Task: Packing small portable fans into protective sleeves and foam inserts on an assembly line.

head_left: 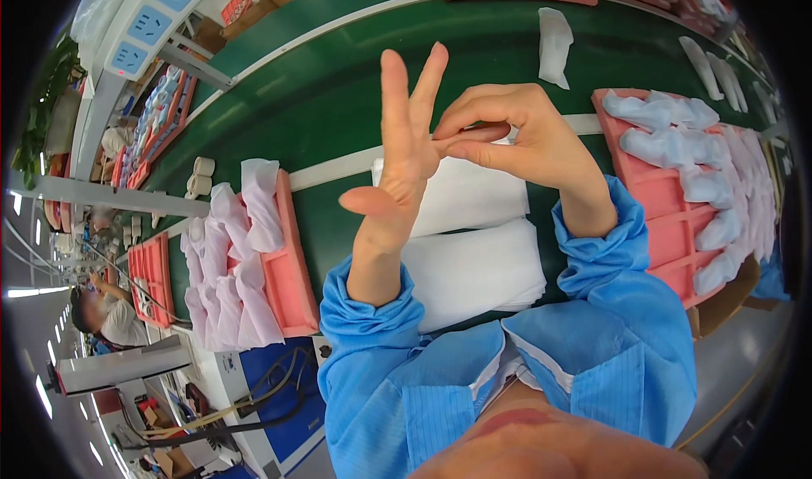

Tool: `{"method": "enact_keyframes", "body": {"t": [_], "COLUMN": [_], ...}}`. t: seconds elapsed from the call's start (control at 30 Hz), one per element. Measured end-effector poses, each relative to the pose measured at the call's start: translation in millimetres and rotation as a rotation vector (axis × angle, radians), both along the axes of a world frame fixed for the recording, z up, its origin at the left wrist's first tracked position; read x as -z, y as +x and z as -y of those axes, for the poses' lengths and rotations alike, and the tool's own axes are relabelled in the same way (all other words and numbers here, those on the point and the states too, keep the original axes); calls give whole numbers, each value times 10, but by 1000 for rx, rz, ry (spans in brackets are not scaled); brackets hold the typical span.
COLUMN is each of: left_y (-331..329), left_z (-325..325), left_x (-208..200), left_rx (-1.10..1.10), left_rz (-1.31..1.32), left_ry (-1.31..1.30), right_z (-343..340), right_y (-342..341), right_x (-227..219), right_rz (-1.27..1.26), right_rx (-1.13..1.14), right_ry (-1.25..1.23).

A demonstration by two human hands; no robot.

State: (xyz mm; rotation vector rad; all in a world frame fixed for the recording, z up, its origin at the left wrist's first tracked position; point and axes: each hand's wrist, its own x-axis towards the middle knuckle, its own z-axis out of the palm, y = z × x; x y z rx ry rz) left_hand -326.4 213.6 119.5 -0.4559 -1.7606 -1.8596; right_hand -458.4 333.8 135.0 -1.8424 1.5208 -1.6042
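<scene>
My left hand point(404, 153) is raised over the green work surface, with thumb and two fingers spread apart. My right hand point(520, 128) is closed in a pinch at the tip of another finger of the left hand. Whether something small sits between those fingertips is hidden. Below the hands lie two stacks of thin white sheets, a nearer stack point(474, 268) and a farther stack point(474, 196), partly covered by my hands and wrists.
A pink tray point(292, 289) with wrapped white pieces stands at left; another pink tray point(668, 234) with bluish-white wrapped pieces stands at right. A single white piece point(554, 48) lies on the green belt point(338, 90). White rolls point(200, 177) sit beyond the left tray. A person point(110, 314) is at far left.
</scene>
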Motion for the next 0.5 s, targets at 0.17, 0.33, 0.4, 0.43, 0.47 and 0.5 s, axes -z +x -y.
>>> {"method": "enact_keyframes", "body": {"t": [0.17,0.33,0.4,0.43,0.47,0.5], "left_y": [24,-3,7,10,18,27], "left_z": [97,66,70,68,61,52], "left_x": [13,19,4,-1,-11,-22], "left_rx": [115,108,106,100,101,115], "left_rz": [-63,-59,-66,-74,-74,-83], "left_ry": [15,-30,-77,-121,-124,-126], "right_z": [-57,-9,-18,-25,-23,-25], "right_y": [-31,39,49,45,41,28], "right_x": [-50,-32,-56,-64,-71,-66], "right_rz": [139,155,137,124,110,110], "right_rx": [63,106,107,115,119,120], "right_ry": [75,59,70,42,12,10]}}
